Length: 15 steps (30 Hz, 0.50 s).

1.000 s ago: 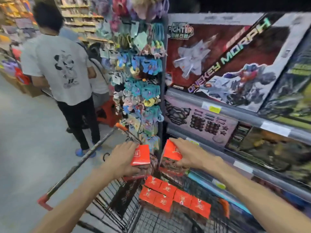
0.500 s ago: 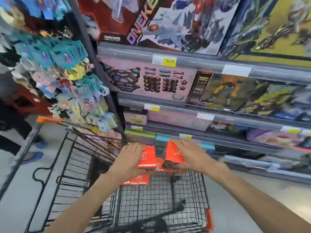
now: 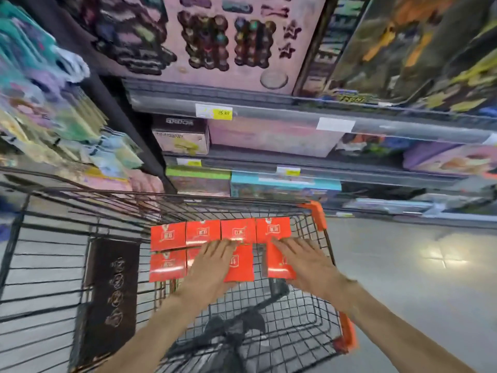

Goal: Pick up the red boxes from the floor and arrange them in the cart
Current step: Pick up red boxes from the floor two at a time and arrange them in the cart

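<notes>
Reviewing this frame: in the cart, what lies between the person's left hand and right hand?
In the head view, the left hand and right hand each rest on a red box; between them show one red box and bare cart mesh.

I count eight red boxes [image 3: 238, 231] in one cart [image 3: 318, 215]: four in the far row, four nearer, one mostly hidden. Two hands in view, left hand [image 3: 208, 267], right hand [image 3: 308, 262]. One dark panel [image 3: 110, 294].

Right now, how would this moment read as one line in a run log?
stage: arranging | left hand: flat on red box | right hand: flat on red box | cart: far row of four red boxes laid
</notes>
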Motion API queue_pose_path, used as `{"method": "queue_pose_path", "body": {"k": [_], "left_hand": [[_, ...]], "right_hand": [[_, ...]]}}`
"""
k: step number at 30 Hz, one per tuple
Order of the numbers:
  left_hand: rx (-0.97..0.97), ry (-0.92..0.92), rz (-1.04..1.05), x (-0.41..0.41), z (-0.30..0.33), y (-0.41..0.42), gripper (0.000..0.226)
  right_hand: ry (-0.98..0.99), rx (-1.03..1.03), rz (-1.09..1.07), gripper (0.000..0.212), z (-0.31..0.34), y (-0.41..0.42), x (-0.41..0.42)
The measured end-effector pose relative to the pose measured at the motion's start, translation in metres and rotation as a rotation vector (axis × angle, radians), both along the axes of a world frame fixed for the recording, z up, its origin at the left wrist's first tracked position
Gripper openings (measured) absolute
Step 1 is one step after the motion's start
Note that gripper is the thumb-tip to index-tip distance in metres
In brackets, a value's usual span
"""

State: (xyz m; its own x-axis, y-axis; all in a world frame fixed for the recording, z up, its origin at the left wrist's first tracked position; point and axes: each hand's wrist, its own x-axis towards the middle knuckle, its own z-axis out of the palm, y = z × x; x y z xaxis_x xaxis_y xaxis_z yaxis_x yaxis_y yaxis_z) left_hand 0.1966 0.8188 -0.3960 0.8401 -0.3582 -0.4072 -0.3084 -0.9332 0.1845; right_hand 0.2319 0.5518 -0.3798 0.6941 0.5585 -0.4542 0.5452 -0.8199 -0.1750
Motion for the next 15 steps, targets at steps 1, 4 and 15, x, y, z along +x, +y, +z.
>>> {"method": "queue_pose_path", "body": {"k": [1,4,15], "left_hand": [[0.001,0.021,-0.001,0.000,-0.007,-0.003,0.101],[-0.019,-0.013,-0.006,0.004,-0.030,-0.012,0.101],[-0.136,-0.158,-0.025,0.011,-0.056,-0.036,0.104]], "right_hand": [[0.004,-0.009,0.008,0.109,-0.010,0.000,0.000],[-0.015,0.022,0.027,0.107,-0.038,0.000,0.001],[-0.054,0.026,0.041,0.116,-0.085,-0.016,0.010]]}}
